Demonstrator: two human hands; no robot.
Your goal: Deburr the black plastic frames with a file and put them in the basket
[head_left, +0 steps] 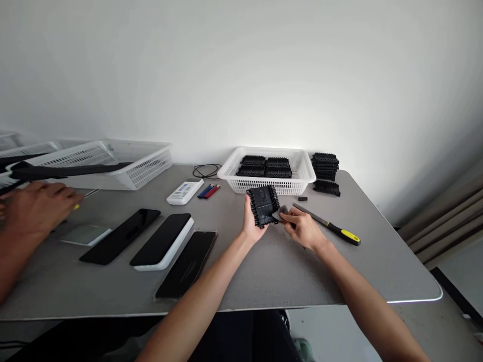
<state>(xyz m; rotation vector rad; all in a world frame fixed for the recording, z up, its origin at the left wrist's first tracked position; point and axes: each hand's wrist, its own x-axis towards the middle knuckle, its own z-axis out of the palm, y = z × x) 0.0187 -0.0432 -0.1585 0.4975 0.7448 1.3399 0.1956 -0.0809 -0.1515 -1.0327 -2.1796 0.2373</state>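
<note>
My left hand (252, 221) is closed round the left and lower edge of a black plastic plate (263, 203) with toothed sides, which is held tilted up above the table. My right hand (304, 227) pinches a small tool with a flat grey blade (277, 216). That blade meets the plate's lower right corner; most of its handle is hidden by my fingers. Just right of my right hand lies a file (324, 221) with a black and yellow handle. Behind the hands stands a white plastic basket (267, 186) with several similar black plates (252, 171) in it.
Several black plates are stacked (325, 165) right of the basket, near a small black piece (303, 199). Leftward lie lighters (209, 191), a white box (185, 191), a cable (206, 171) and phones (162, 240). At far left, another person's hand (41, 206) works by more baskets (149, 168).
</note>
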